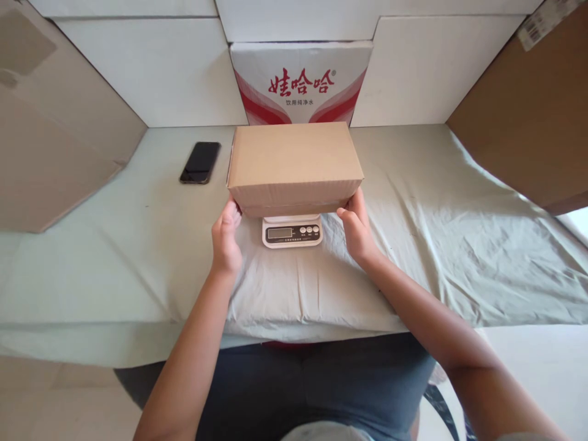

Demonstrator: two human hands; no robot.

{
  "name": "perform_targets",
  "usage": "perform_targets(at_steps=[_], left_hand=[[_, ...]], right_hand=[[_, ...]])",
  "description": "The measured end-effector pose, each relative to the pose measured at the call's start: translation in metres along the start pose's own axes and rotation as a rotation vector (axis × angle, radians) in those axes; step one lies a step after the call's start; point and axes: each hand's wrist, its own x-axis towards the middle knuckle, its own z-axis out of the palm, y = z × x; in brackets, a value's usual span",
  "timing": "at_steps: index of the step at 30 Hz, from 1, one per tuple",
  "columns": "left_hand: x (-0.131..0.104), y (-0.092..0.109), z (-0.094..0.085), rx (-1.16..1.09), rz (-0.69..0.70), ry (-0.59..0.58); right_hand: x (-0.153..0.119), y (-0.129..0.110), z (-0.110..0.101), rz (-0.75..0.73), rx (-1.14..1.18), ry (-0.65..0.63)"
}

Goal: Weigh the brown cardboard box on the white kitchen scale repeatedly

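A closed brown cardboard box (296, 156) is over a white digital kitchen scale (293, 233), covering its weighing platform. Only the scale's front shows, with a small grey display and several round buttons; I cannot tell whether the box rests on it. My left hand (226, 236) grips the box's lower left corner, its fingers partly hidden beneath. At the lower right corner, my right hand (357, 226) holds the box with the thumb on the front and the other fingers mostly behind it.
A black smartphone (201, 163) lies left of the box on the pale green cloth (174, 257). Behind stands a white and red carton (301, 79) among white panels. Large brown cardboard pieces flank the table at left (64, 122) and right (533, 110). The cloth's front edge is near my lap.
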Motion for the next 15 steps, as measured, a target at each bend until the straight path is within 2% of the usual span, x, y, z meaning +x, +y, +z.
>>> perform_targets(at_steps=[7, 11, 15], left_hand=[[0.002, 0.001, 0.0, 0.001, 0.015, -0.011], [0.004, 0.002, -0.005, -0.011, 0.065, 0.037], [0.005, 0.0, -0.01, -0.018, 0.045, 0.096]], right_hand=[[-0.001, 0.006, -0.001, -0.019, -0.007, 0.01], [-0.001, 0.013, -0.007, -0.029, -0.006, 0.126], [0.004, 0.023, -0.016, 0.005, -0.036, 0.217]])
